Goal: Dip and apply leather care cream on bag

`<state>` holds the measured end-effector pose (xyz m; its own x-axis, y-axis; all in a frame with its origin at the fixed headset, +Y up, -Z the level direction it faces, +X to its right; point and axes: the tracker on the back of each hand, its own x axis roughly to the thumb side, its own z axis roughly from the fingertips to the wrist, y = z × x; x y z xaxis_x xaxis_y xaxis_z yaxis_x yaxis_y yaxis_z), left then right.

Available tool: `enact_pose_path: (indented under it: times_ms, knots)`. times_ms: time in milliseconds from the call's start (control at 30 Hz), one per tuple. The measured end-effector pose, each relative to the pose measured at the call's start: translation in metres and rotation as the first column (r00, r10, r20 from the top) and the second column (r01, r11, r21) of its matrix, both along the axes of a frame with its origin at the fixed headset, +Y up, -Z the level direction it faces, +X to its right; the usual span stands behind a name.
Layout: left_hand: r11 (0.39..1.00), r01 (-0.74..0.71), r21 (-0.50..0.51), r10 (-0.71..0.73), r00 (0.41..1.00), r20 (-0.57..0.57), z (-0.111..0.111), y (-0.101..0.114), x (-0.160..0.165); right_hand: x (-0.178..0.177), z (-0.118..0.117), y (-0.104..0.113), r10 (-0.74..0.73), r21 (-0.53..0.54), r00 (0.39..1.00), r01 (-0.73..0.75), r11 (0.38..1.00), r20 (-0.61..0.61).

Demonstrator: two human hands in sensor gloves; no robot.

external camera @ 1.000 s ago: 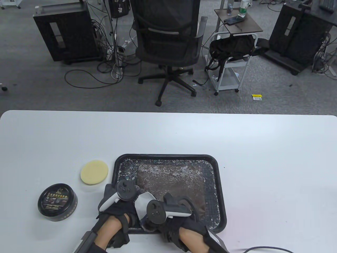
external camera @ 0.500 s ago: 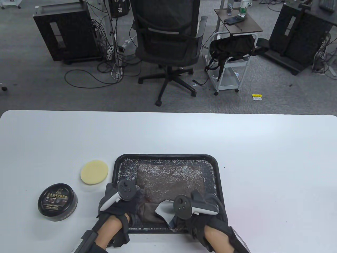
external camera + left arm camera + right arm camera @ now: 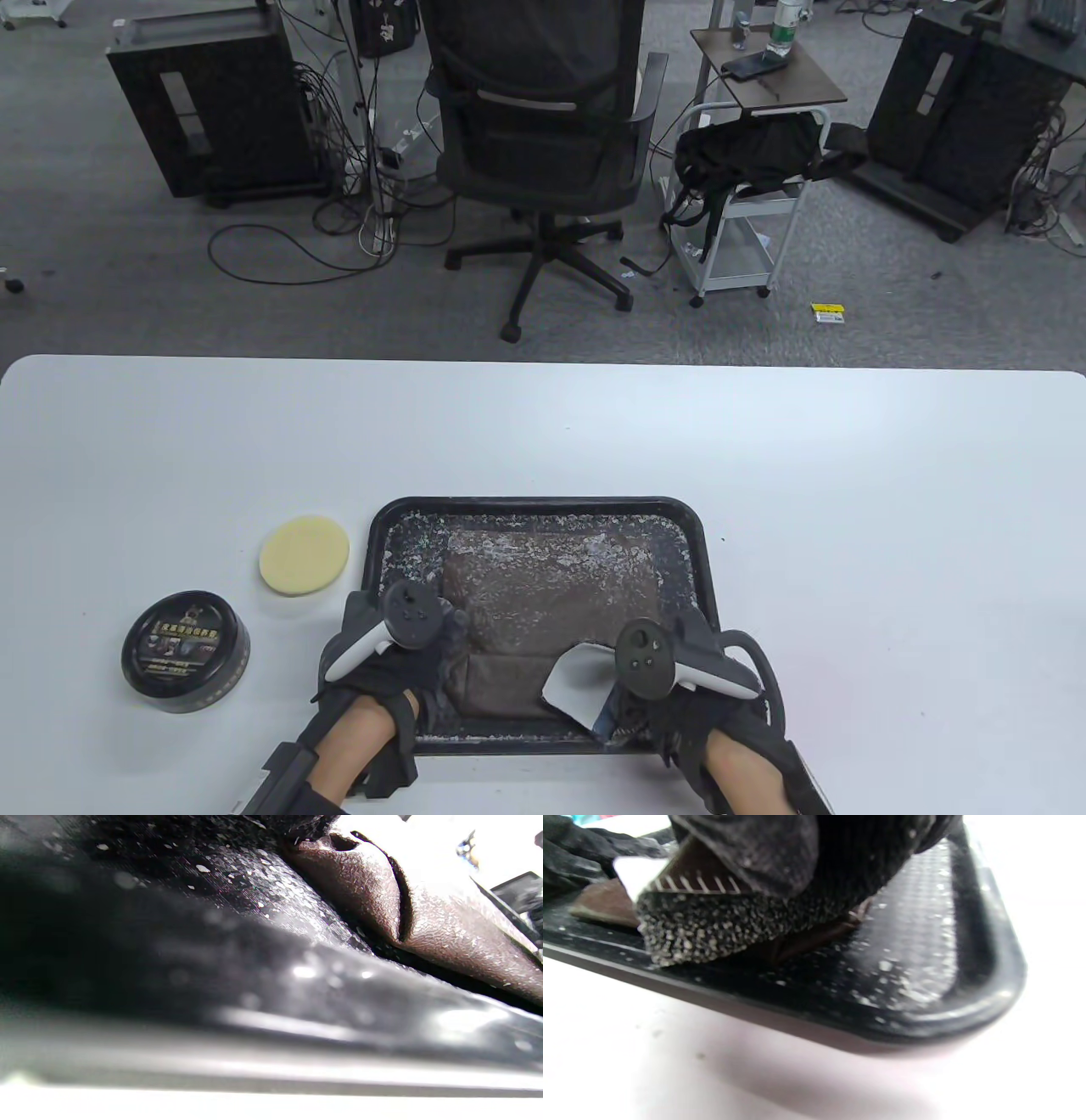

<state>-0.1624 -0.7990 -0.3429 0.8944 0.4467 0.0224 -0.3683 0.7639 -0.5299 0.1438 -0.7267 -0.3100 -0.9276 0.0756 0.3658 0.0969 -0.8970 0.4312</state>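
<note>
A brown leather bag (image 3: 551,586), flecked with white, lies flat in a black tray (image 3: 534,503). My left hand (image 3: 424,645) rests on the bag's near left corner; its fingers are hidden under the tracker. The left wrist view shows the bag's edge (image 3: 445,933) above the tray rim (image 3: 297,993). My right hand (image 3: 653,679) grips a lifted piece at the bag's near right, pale on its upper face (image 3: 575,679). In the right wrist view my gloved fingers (image 3: 780,853) pinch this piece, which is brown with white stitches and a dark speckled edge (image 3: 712,925). The closed black cream tin (image 3: 185,652) and the round yellow sponge pad (image 3: 304,555) lie untouched to the tray's left.
The white table (image 3: 848,509) spreads wide on the right and behind the tray. White flakes litter the tray floor (image 3: 908,955). An office chair (image 3: 543,136) and a small cart (image 3: 747,212) stand on the floor beyond the far table edge.
My right hand has slid right along the bag's near edge, from beside the left hand to the near right corner, taking the pale piece with it. The left hand has stayed in place.
</note>
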Motion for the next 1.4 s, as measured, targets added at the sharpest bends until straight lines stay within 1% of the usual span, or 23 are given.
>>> enact_pose_path:
  times_ms: [167, 367, 567, 733, 767, 800, 900, 933, 1000, 1067, 1167, 1200, 1300, 1400]
  knots:
    - [1.000, -0.008, 0.004, 0.008, 1.000, -0.001, 0.000, -0.001, 0.000, 0.022, -0.003, -0.004, -0.023, -0.015, 0.996, 0.025, 1.000, 0.084]
    - [1.000, -0.014, 0.014, 0.014, 1.000, 0.001, 0.001, -0.002, -0.001, 0.029, -0.005, -0.004, -0.024, -0.010, 0.994, 0.025, 1.000, 0.104]
    - [0.999, -0.033, 0.018, 0.033, 0.999, 0.000, 0.002, -0.003, -0.002, 0.035, -0.004, -0.002, 0.011, 0.035, 0.993, -0.015, 0.999, 0.118]
    - [0.999, -0.043, 0.020, 0.043, 0.999, 0.001, 0.004, -0.005, -0.003, 0.042, -0.004, 0.006, -0.063, 0.085, 0.992, 0.054, 0.995, 0.108]
    - [0.999, -0.044, 0.019, 0.044, 0.999, 0.001, 0.004, -0.005, -0.003, 0.045, -0.004, 0.008, -0.103, 0.099, 0.989, 0.093, 0.991, 0.105]
    - [0.999, -0.043, 0.019, 0.043, 0.999, 0.001, 0.004, -0.005, -0.003, 0.049, -0.003, 0.013, -0.185, 0.140, 0.977, 0.170, 0.975, 0.101]
    - [0.999, -0.042, 0.019, 0.042, 0.999, 0.001, 0.004, -0.005, -0.003, 0.058, -0.002, 0.024, -0.319, 0.262, 0.943, 0.285, 0.922, 0.095]
    - [0.999, -0.042, 0.019, 0.042, 0.999, 0.002, 0.004, -0.005, -0.003, 0.061, -0.002, 0.028, -0.349, 0.309, 0.932, 0.305, 0.901, 0.094]
    - [0.999, -0.042, 0.019, 0.042, 0.999, 0.002, 0.004, -0.005, -0.003, 0.071, 0.000, 0.036, -0.408, 0.451, 0.907, 0.324, 0.832, 0.101]
    - [0.999, -0.041, 0.020, 0.041, 0.999, 0.002, 0.004, -0.005, -0.003, 0.080, 0.002, 0.041, -0.441, 0.543, 0.890, 0.314, 0.778, 0.118]
    - [0.999, -0.042, 0.020, 0.042, 0.999, 0.003, 0.004, -0.005, -0.003, 0.099, 0.003, 0.044, -0.465, 0.635, 0.871, 0.271, 0.723, 0.158]
    - [0.999, -0.042, 0.020, 0.042, 0.999, 0.003, 0.004, -0.006, -0.003, 0.103, 0.002, 0.044, -0.467, 0.645, 0.868, 0.260, 0.718, 0.170]
    - [0.999, -0.042, 0.020, 0.042, 0.999, 0.003, 0.004, -0.006, -0.003, 0.126, 0.000, 0.040, -0.465, 0.687, 0.847, 0.179, 0.704, 0.256]
    - [0.999, -0.042, 0.020, 0.042, 0.999, 0.003, 0.004, -0.006, -0.003, 0.144, -0.003, 0.033, -0.460, 0.692, 0.822, 0.116, 0.713, 0.337]
